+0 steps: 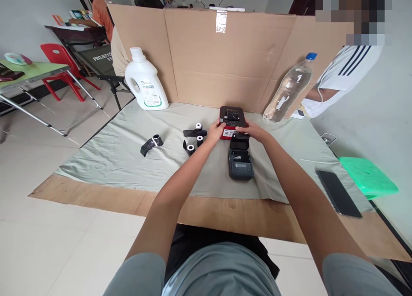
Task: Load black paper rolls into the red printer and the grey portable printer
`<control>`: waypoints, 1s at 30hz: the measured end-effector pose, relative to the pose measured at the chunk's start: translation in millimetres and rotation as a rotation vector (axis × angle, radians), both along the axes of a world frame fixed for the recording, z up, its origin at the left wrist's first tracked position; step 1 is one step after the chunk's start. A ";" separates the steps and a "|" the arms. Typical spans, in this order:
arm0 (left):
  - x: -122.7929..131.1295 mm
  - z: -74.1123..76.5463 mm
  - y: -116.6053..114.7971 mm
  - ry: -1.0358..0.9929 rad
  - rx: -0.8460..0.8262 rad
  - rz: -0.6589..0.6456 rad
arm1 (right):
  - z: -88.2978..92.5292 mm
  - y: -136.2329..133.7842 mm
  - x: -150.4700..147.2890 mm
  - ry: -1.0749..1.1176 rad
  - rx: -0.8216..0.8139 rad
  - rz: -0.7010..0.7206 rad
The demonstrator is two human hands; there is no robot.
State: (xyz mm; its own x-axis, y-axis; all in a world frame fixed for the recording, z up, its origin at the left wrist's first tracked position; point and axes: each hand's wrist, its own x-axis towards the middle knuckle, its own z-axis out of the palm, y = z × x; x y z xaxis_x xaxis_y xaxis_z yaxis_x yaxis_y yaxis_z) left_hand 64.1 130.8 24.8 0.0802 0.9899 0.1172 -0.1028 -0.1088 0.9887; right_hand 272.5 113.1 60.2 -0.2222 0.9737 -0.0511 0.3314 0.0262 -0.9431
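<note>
A red and black box (pixel 231 115) with a picture of a device on top rests at the far middle of the cloth-covered table. My left hand (pixel 216 130) grips its left side, and my right hand (pixel 254 130) holds its right front corner. Just in front of the box is a dark portable label printer (pixel 240 165) with its lid up. Left of my left hand lie several small paper rolls (pixel 191 149) with black wrapping about them. Farther left is another roll (pixel 157 140) with a crumpled black strip.
A cardboard screen (pixel 225 59) stands behind the table. Before it are a white detergent bottle (pixel 146 83) and a tilted clear water bottle (pixel 289 90). A phone (pixel 338 193) lies near the right edge, beside a green stool (pixel 368 175). Two other people are beyond the screen.
</note>
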 end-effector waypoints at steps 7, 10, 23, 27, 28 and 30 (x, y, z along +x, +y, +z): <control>25.5 22.6 38.4 -0.146 -0.090 -0.007 | 12.2 31.1 13.1 0.039 0.031 -0.093; 33.4 22.0 46.1 -0.161 -0.140 -0.009 | 9.3 37.7 14.4 0.025 0.015 -0.149; 39.5 18.1 38.1 -0.078 -0.196 0.092 | -7.7 29.8 10.7 0.077 0.009 -0.238; 28.9 -1.8 -17.0 -0.049 -0.095 0.155 | -22.3 -16.1 10.6 0.107 0.030 -0.379; 25.4 -9.2 -33.8 -0.045 -0.067 0.098 | -27.9 -32.2 10.4 0.134 0.031 -0.379; 18.1 -23.1 -64.9 -0.007 -0.060 -0.047 | -38.9 -65.0 7.2 0.170 0.059 -0.305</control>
State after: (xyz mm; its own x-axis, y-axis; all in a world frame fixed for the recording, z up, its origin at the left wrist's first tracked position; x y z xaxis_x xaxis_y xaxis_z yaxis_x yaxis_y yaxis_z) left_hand 82.2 65.8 1.8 0.1264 0.9903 0.0583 -0.1134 -0.0439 0.9926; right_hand 279.7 48.1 21.3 0.0787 0.9967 0.0202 0.1706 0.0065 -0.9853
